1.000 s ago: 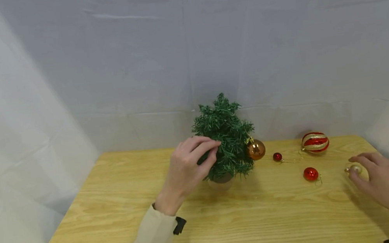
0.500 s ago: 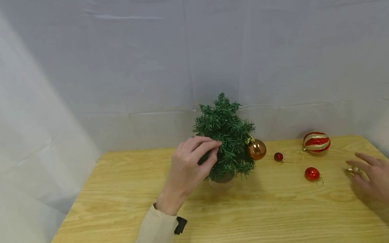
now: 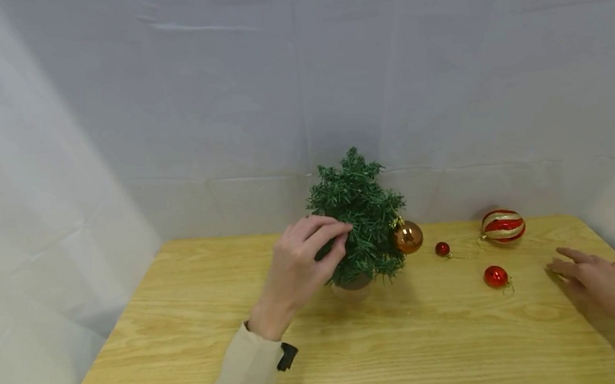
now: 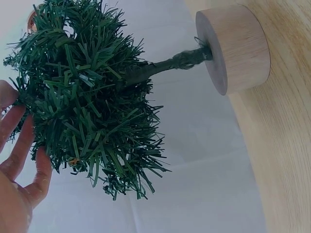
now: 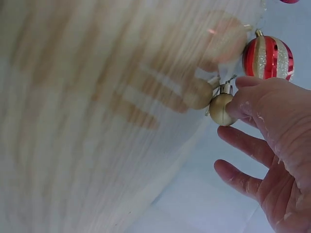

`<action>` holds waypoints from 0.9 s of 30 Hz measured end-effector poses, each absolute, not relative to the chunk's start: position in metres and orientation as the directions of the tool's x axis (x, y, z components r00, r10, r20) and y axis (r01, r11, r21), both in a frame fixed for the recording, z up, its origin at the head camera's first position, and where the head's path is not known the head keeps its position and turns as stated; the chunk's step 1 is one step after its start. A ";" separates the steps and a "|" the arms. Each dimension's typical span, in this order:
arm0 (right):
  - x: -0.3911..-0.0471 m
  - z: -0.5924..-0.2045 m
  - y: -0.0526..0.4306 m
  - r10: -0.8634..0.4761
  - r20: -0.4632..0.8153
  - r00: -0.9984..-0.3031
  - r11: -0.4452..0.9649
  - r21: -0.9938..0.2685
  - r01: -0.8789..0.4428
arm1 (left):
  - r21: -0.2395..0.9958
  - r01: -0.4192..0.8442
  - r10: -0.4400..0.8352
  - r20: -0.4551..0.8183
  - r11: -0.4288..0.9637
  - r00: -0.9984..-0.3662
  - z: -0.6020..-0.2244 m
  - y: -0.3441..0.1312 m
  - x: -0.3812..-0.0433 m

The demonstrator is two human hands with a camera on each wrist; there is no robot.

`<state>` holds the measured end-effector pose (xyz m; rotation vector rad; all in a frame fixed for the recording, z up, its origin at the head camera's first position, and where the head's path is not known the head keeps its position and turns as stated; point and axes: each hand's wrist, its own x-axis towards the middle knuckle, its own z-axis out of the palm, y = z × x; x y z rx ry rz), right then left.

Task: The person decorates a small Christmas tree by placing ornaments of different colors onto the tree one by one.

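Observation:
A small green artificial Christmas tree [image 3: 362, 211] stands upright on a round wooden base [image 4: 240, 48]. My left hand [image 3: 307, 251] is at its left side, thumb and forefinger pinching the branches in the head view; the other fingers [image 4: 19, 150] lie spread against the needles in the left wrist view. A copper bauble [image 3: 407, 237] hangs on the tree's right side. At the far right, my right hand [image 3: 607, 280] pinches a small gold bauble [image 5: 221, 110] low at the tabletop, its other fingers held out. In the head view the hand hides that bauble.
Right of the tree on the wooden table [image 3: 440, 352] lie a tiny red bauble [image 3: 443, 249], a larger plain red bauble [image 3: 496, 276] and a big red-and-gold striped bauble [image 3: 503, 226]. White cloth [image 3: 221, 101] closes off the back and sides.
My right hand has lowered and flattened over the gold bauble, taking hold of it and covering it in the head view. The left hand stays at the tree.

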<state>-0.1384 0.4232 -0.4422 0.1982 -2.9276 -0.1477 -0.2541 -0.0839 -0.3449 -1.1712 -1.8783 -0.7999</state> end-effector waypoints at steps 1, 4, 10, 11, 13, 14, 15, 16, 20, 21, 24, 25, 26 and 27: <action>-0.139 -0.442 0.424 -0.139 0.184 -0.973 0.986 0.116 -0.119 | 0.110 0.918 0.436 0.854 0.380 -0.283 -0.345 -0.084 -0.254; -0.140 -0.442 0.424 -0.141 0.176 -0.974 0.985 0.124 -0.120 | 0.112 0.920 0.435 0.855 0.376 -0.282 -0.345 -0.084 -0.254; -0.143 -0.441 0.423 -0.150 0.177 -0.973 0.984 0.123 -0.129 | 0.117 0.921 0.433 0.856 0.371 -0.283 -0.345 -0.083 -0.254; -0.144 -0.440 0.423 -0.152 0.179 -0.972 0.984 0.124 -0.131 | 0.119 0.921 0.432 0.856 0.371 -0.285 -0.345 -0.083 -0.254; -0.145 -0.440 0.422 -0.155 0.178 -0.972 0.983 0.125 -0.134 | 0.121 0.920 0.431 0.855 0.372 -0.287 -0.345 -0.083 -0.254; -0.146 -0.440 0.421 -0.157 0.177 -0.972 0.983 0.126 -0.136 | 0.123 0.920 0.432 0.855 0.371 -0.288 -0.345 -0.083 -0.254; -0.146 -0.440 0.420 -0.158 0.178 -0.971 0.983 0.126 -0.136 | 0.124 0.920 0.431 0.855 0.372 -0.289 -0.345 -0.083 -0.253; -0.147 -0.439 0.420 -0.161 0.181 -0.970 0.982 0.129 -0.139 | 0.124 0.920 0.431 0.854 0.373 -0.290 -0.345 -0.083 -0.253; -0.146 -0.440 0.416 -0.185 0.218 -0.958 0.977 0.146 -0.155 | 0.124 0.919 0.432 0.853 0.375 -0.292 -0.345 -0.083 -0.253; -0.145 -0.439 0.415 -0.192 0.239 -0.952 0.976 0.147 -0.160 | 0.125 0.919 0.432 0.853 0.375 -0.292 -0.345 -0.083 -0.253; -0.144 -0.439 0.412 -0.229 0.318 -0.920 0.970 0.153 -0.189 | 0.125 0.919 0.432 0.853 0.374 -0.292 -0.345 -0.083 -0.254; -0.143 -0.438 0.412 -0.243 0.350 -0.905 0.967 0.155 -0.200 | 0.125 0.919 0.432 0.853 0.375 -0.292 -0.345 -0.083 -0.254; -0.143 -0.438 0.411 -0.261 0.383 -0.886 0.964 0.160 -0.214 | 0.124 0.918 0.432 0.853 0.376 -0.292 -0.345 -0.083 -0.254; -0.142 -0.437 0.410 -0.281 0.416 -0.865 0.959 0.167 -0.231 | 0.123 0.918 0.432 0.853 0.377 -0.292 -0.346 -0.083 -0.254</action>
